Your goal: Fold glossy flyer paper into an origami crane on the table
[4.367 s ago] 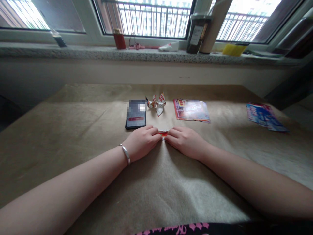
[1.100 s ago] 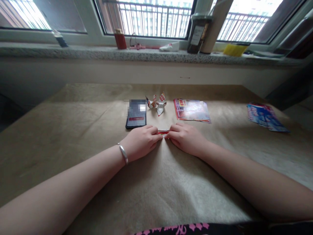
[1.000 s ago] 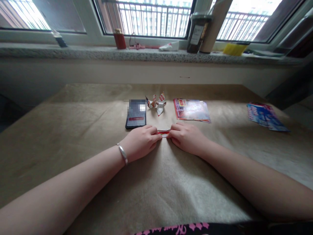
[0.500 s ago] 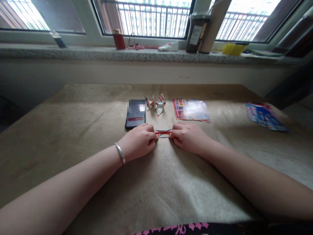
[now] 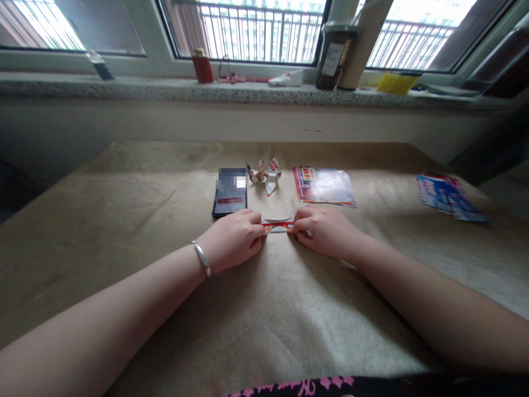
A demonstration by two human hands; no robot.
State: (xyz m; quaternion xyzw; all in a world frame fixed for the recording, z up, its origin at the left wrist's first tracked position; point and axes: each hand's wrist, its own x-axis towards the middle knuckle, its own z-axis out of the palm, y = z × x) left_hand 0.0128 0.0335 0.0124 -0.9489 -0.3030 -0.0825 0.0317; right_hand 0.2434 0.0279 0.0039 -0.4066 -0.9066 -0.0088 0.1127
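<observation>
A small folded paper [image 5: 278, 226], white with red and orange print, lies on the table between my two hands. My left hand [image 5: 237, 234] is closed on its left end, with a silver bangle at the wrist. At the right end, the curled fingers of my right hand [image 5: 324, 229] pinch the paper. Both ends of it are hidden under the fingers. Just beyond the left hand lies a phone [image 5: 230, 193] with its screen lit. Folded paper figures [image 5: 268, 175] with pointed tips stand beside the phone.
A stack of printed leaflets [image 5: 324, 186] lies beyond my right hand, and blue leaflets [image 5: 450, 197] are fanned out far right. Behind the table [image 5: 185, 331], the stone windowsill [image 5: 157, 92] carries a red container [image 5: 202, 67], a dark lidded jar [image 5: 333, 58] and a yellow item [image 5: 397, 82].
My right hand has shifted slightly along the paper's right end, and its fingers have moved a little. The left hand stays nearly still. The folded paper shows slightly more of its printed strip.
</observation>
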